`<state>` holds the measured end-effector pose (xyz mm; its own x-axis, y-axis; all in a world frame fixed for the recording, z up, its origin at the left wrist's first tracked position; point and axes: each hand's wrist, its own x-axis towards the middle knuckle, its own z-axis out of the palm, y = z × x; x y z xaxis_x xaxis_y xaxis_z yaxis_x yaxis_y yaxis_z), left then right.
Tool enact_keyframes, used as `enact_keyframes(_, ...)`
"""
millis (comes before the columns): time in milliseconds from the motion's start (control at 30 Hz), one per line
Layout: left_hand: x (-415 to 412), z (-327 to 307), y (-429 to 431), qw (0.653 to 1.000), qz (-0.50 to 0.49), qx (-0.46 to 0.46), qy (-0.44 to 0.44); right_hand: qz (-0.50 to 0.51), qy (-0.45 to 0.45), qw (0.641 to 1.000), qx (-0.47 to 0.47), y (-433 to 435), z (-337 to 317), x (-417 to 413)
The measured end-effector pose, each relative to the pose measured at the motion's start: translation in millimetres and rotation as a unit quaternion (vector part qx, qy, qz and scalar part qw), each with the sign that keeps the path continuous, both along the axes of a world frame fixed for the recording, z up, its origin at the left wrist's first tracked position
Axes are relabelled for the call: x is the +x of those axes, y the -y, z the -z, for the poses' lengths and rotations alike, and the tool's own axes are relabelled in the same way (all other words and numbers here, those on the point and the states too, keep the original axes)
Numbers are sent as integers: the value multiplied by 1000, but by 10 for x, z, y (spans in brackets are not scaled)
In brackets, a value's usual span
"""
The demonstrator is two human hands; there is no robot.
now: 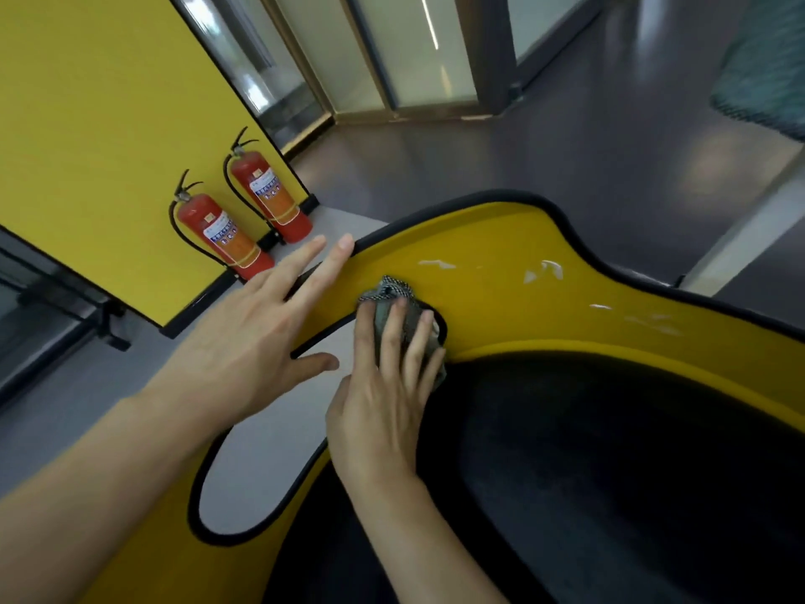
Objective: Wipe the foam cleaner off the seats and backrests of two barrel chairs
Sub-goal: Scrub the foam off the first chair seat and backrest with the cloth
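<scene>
The cloth (392,294), a small bunched rag in a grey-&-white check weave, is sitting on the inner face of the backrest (501,289) of one barrel chair (152,560), just above where backrest is curving down into the seat (610,473). The right hand (383,398) is pressing it flat against the yellow: fingers (394,324) lying nearly straight over the rag, slightly apart, not curled round it, w/ fabric poking out past the fingertips & at the side.

The left hand (261,329) is hanging beside it, palm down, fingers spread wide & holding nothing. Its two longest fingertips are reaching the chair's top edge; can't tell if they're touching.

Backrest is looking smooth & glossy, a wavy-topped yellow shell w/ black piping (522,197) running round the rim. A few white foam smears (544,270) are lying on it to the right of the rag, well apart from it. Seat is a dark, matte, bowl-shaped hollow. One oval cut-out (261,473) is opening through the chair's side, also edged in black piping, w/ pale floor showing through.

Further out: 2 red cylindrical fire extinguishers (222,231) (270,198), each w/ a black hose & a label, are standing side by side at the foot of a flat yellow wall panel (96,124). Grey, slightly shiny floor (479,159) is stretching back to glass doors (414,50) in metal frames. Something teal & textured (766,58) is blurring at the top-right corner.
</scene>
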<state>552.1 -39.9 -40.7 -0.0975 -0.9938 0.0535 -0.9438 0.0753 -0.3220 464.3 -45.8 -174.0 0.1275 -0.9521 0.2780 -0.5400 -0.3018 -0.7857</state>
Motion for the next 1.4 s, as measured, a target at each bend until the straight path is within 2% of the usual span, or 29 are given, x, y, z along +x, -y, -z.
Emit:
enact_keyframes(167, -36, 31, -26, 999, -9, -32, -10, 65, -9, 998, 5, 378, -52, -488)
enact_keyframes(267, -63, 55, -23, 999, -9, -48, -13, 86, 20, 996, -11, 393, -157, -401)
enact_keyframes(400, -64, 58, -19, 999, -11, -49, -13, -3, -31, 994, -101, 273, -77, -221)
enact_keyframes(500, -62, 68, -17, 998, -7, -61, -2, 5, -109, 983, -145, 465, 141, -526)
enact_keyframes(567, -51, 78, -12, 998, -5, -64, -1, 45, -130, 980, -142, 586, 218, -695)
enact_keyframes(667, -30, 99, -3, 997, 3, -75, 0, 73, -91, 986, -115, 548, 121, -580)
enact_keyframes(733, -12, 122, 9, 997, 8, -83, 3, 61, -81, 989, -105, 448, 81, -384)
enact_keyframes(800, 12, 127, 28, 996, 11, -88, 6, 23, -112, 986, -121, 390, 143, -313)
enact_keyframes(933, 53, 142, 34, 995, 21, -93, 13, -12, -214, 961, -175, 542, 242, -805)
enact_keyframes(1033, 70, 149, 30, 995, 21, -96, 14, -2, -269, 942, -199, 718, 158, -1271)
enact_keyframes(1167, 60, 156, 39, 995, 12, -100, 19, -52, -335, 909, -244, 772, 117, -1544)
enact_keyframes(1333, 35, 160, 50, 994, 4, -106, 23, -130, -372, 871, -294, 721, 133, -1817)
enact_keyframes(1400, 21, 157, 56, 994, 3, -110, 22, -164, -363, 873, -282, 633, 189, -1936)
